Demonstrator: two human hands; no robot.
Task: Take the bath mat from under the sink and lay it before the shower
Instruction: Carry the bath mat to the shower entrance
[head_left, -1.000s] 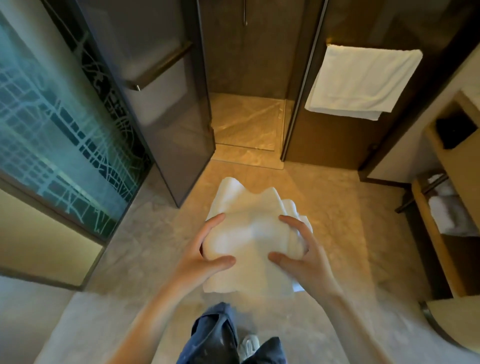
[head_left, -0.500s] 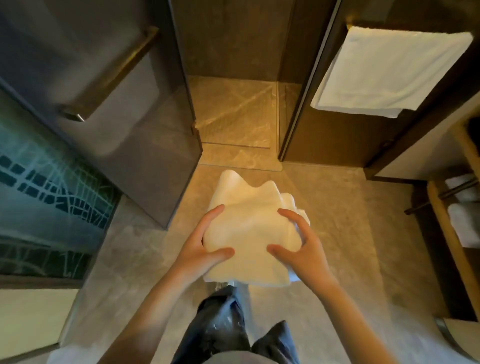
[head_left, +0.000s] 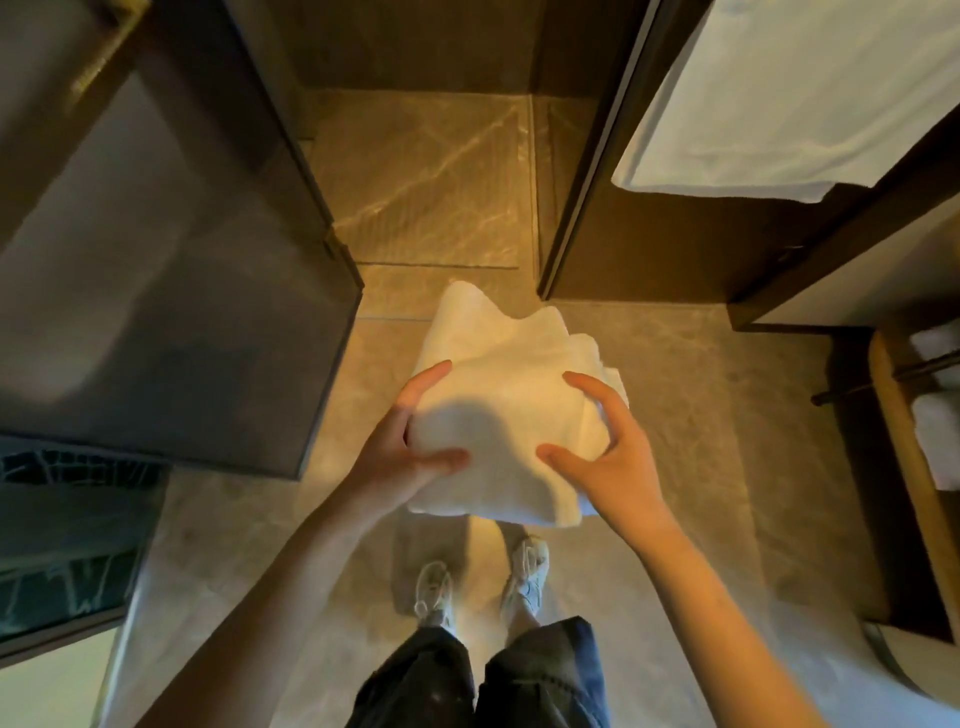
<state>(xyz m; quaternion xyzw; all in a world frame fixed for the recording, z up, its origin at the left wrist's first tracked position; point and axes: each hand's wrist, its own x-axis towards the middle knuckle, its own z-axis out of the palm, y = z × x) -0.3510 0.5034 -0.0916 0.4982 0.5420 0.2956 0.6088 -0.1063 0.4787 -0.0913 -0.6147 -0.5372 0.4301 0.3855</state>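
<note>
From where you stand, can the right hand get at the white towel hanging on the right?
Probably not yet: the right hand is holding the folded bath mat together with the left hand. The towel hangs unobstructed, up and to the right.

The tan marble floor (head_left: 675, 426) (veined, glossy) bears only two pale sneakers (head_left: 436, 592).

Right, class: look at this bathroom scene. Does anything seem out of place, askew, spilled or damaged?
Nothing stands out. The folded bath mat is held between the left hand and right hand, and the floor shows no spill.
</note>
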